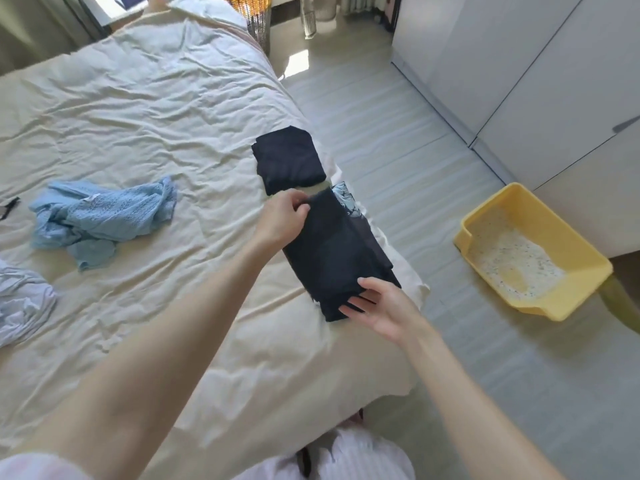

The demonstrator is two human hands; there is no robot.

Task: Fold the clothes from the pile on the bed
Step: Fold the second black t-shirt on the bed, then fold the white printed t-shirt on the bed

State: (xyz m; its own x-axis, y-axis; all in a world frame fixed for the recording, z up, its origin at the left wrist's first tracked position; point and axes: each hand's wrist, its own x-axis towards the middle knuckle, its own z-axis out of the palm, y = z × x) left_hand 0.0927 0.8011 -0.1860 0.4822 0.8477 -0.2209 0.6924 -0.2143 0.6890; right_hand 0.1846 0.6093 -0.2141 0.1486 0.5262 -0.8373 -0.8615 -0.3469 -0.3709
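Observation:
A dark garment with a pale blue print (337, 251) lies partly folded near the bed's right edge. My left hand (282, 218) pinches its far corner. My right hand (379, 308) touches its near end with straight fingers. Just beyond it sits a folded dark garment (289, 159). A crumpled light blue knit top (100, 218) lies to the left on the cream bed cover (156, 109). Another pale blue-white garment (24, 301) bunches at the left edge.
A yellow litter tray (535, 251) stands on the tiled floor to the right of the bed. White wardrobe doors (540, 71) line the right side. A small dark strap (8, 206) lies at the far left of the bed.

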